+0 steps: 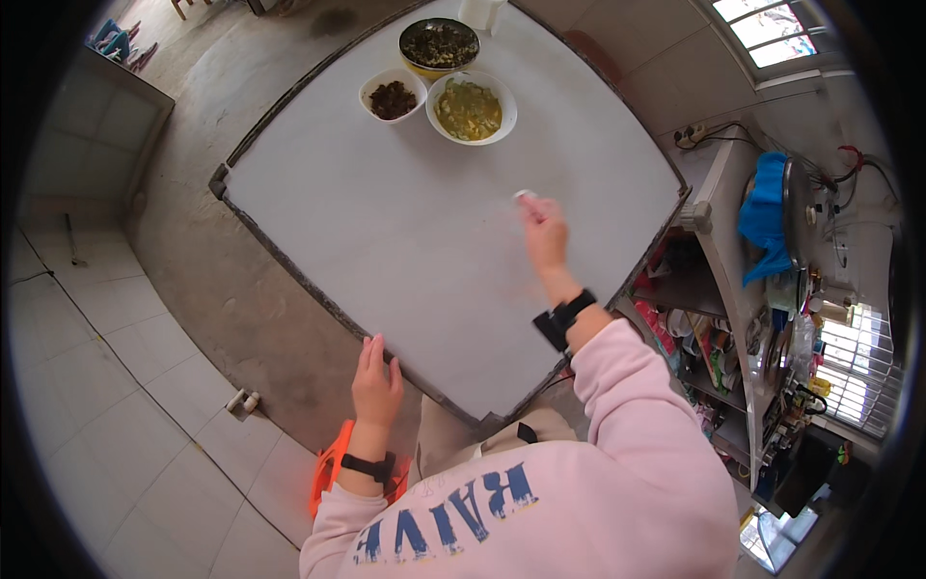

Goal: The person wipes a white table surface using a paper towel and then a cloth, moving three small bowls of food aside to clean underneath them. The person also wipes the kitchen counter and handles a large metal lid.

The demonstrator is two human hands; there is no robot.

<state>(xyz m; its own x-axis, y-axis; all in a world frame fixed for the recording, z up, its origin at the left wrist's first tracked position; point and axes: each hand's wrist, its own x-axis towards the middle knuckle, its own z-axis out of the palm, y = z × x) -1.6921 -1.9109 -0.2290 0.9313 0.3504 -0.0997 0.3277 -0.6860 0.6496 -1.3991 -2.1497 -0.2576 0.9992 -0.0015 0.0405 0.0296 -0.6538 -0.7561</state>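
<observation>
My right hand point(548, 233) is over the right half of a white-topped table point(347, 239), its fingertips closed on a small white wad point(524, 194), perhaps tissue. Motion blurs this hand and the wad, so whether the wad touches the tabletop is unclear. At the table's dark near-left edge, my left hand point(377, 387) rests with fingers stretched out and nothing in them. Tiny specks dot the surface left of my right hand.
Toward the far corner stand a white bowl of yellow-green food point(469, 108), a smaller bowl of dark food point(393, 100), a pan of chopped greens point(439, 45) and a white container point(481, 11). A cluttered shelf unit point(731, 289) flanks the right side; an orange plastic stool point(331, 463) is at lower left.
</observation>
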